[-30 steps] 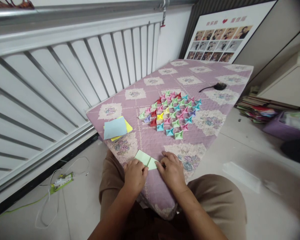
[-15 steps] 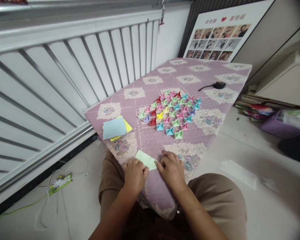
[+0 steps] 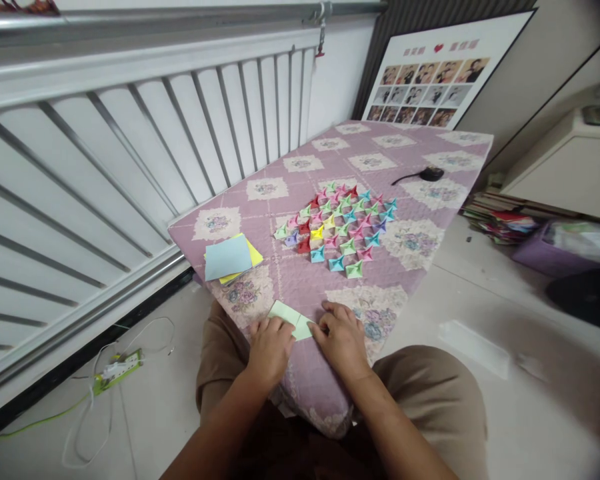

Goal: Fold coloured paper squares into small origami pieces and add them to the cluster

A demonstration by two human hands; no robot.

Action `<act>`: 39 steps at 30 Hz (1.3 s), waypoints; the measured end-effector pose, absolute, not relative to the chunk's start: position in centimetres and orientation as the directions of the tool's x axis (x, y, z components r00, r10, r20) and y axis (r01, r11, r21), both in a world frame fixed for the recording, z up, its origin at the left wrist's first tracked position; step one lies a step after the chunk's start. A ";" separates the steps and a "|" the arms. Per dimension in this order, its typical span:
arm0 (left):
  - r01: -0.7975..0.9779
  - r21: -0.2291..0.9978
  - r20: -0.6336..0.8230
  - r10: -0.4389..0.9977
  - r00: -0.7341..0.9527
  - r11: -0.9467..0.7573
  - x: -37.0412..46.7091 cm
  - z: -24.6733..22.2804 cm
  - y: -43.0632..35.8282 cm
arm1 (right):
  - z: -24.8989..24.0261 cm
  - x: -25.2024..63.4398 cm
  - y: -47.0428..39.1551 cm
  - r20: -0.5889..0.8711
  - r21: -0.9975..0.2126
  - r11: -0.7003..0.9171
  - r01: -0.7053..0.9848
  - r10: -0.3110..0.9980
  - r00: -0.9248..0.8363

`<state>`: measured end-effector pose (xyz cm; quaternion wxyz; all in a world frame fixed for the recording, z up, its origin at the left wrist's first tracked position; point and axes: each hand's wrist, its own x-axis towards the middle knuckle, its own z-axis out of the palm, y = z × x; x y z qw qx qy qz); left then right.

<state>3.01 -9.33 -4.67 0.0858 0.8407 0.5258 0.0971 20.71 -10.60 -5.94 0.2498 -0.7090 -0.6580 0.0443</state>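
A light green sheet of folding paper (image 3: 286, 312) with a crease across it lies at the near corner of the cloth-covered table. My left hand (image 3: 271, 348) is curled over its lower left part, fingertips pressing it down. At the paper's right tip, the thumb and forefinger of my right hand (image 3: 342, 339) are closed on the edge, the other fingers bent on the cloth. Beyond the hands stand rows of small folded paper pieces (image 3: 347, 247) in green, pink, red, blue, yellow and purple. To the left lies a stack of paper sheets (image 3: 227, 259), blue on top of yellow.
The patterned tablecloth (image 3: 300, 280) covers the table. A black object with a short cable (image 3: 431, 174) sits at its far right. Along the left runs a white radiator (image 3: 130, 167); a photo board (image 3: 430, 73) leans behind. A power strip (image 3: 120, 370) lies on the floor.
My left hand's fingers have shifted slightly over the green paper. The right hand stays at its tip, and the whole view has tilted a little.
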 end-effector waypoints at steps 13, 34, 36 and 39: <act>0.566 0.088 0.018 0.570 0.822 -0.820 1.5 -4.9 -7.6 | -7.1 21.6 -10.6 0.497 -0.465 0.156 0.871 0.861 0.111; 0.520 0.131 -0.028 0.521 0.853 -0.844 -2.1 -4.8 -7.9 | -5.8 21.4 -14.9 0.241 -0.249 0.231 0.941 0.955 -0.171; 0.519 0.130 -0.024 0.521 0.854 -0.845 -2.1 -4.8 -7.9 | -5.9 21.9 -14.9 0.246 -0.230 0.214 0.949 0.957 -0.156; 0.520 0.121 -0.011 0.523 0.852 -0.845 -2.0 -5.1 -7.9 | -6.1 22.8 -15.0 0.256 -0.199 0.180 0.963 0.959 -0.126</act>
